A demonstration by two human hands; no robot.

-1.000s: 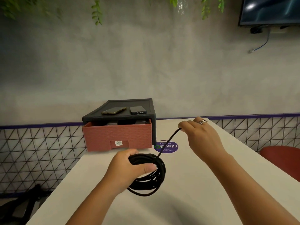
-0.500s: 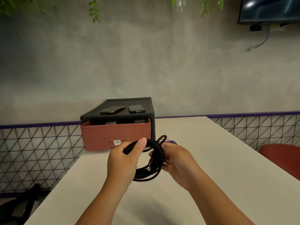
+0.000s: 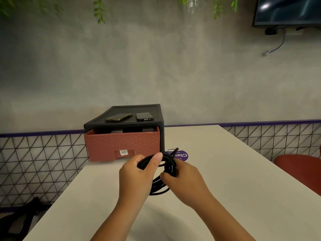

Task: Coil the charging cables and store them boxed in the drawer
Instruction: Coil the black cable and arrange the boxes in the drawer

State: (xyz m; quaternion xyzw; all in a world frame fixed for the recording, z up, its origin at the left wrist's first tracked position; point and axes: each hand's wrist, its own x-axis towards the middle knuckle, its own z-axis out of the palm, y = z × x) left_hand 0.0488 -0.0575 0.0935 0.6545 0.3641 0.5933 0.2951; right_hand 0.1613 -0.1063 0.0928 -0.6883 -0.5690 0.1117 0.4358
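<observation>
While left hand (image 3: 138, 173) and right hand (image 3: 185, 182) both clutch the coiled cable (image 3: 170, 168), the part-open drawer (image 3: 121, 145) sits just beyond, nearer the left.

We see a bronze phone (image 3: 118, 117) beside a black phone (image 3: 144, 116), a purple sticker (image 3: 182, 156) on the table (image 3: 234, 180), perhaps a bag (image 3: 22, 218).

Black coiled cable (image 3: 159, 187) in both hands

- I see a grey concrete wall (image 3: 156, 66), with green leaves (image 3: 99, 12) hanging above.
- A dark flat screen (image 3: 286, 11) is mounted top right, a thin blue wire (image 3: 278, 45) below it.
- A long white table (image 3: 234, 180) runs toward the wall; a red rounded chair (image 3: 298, 169) is at its right.
- A black triangle-pattern wire grid (image 3: 34, 162) is low on the wall.
</observation>
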